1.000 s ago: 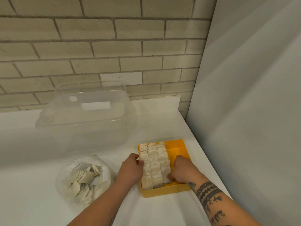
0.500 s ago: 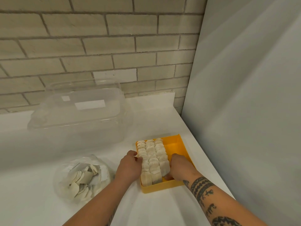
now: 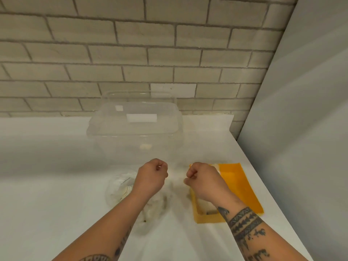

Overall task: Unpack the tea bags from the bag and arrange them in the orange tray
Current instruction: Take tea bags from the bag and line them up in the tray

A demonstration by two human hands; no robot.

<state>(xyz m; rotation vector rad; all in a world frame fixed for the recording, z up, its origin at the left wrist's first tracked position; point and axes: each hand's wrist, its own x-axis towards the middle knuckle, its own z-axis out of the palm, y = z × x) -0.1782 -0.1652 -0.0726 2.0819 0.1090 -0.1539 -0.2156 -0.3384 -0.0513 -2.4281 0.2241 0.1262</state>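
Two hands are held side by side above the white bench [image 3: 56,185], apart from one another. The left hand [image 3: 151,176] is closed into a fist with the fingers curled into the palm, and nothing is seen in its grip. The right hand [image 3: 204,178] is closed in like manner, and its grip is likewise seen to hold nothing. The view is blurred by motion, so fine detail at the fingertips cannot be resolved.

The orange tray [image 3: 239,187] is located at 3 o'clock from the right hand, on the bench. It is partly covered by that hand and its tattooed forearm [image 3: 244,225]. Tea bags [image 3: 204,205] are seen in the left part of the tray, below the right wrist. Their count cannot be determined.

The clear bag [image 3: 118,189] is located at 8 o'clock from the left hand. It lies on the bench and is partly hidden by the left wrist. Pale tea bags are visible inside it.

A clear plastic box [image 3: 135,147], topped by a clear lid [image 3: 113,127], is positioned at 12 o'clock from the hands, towards the brick wall [image 3: 131,53]. A grey panel [image 3: 301,110] is set at 3 o'clock, bounding the bench.
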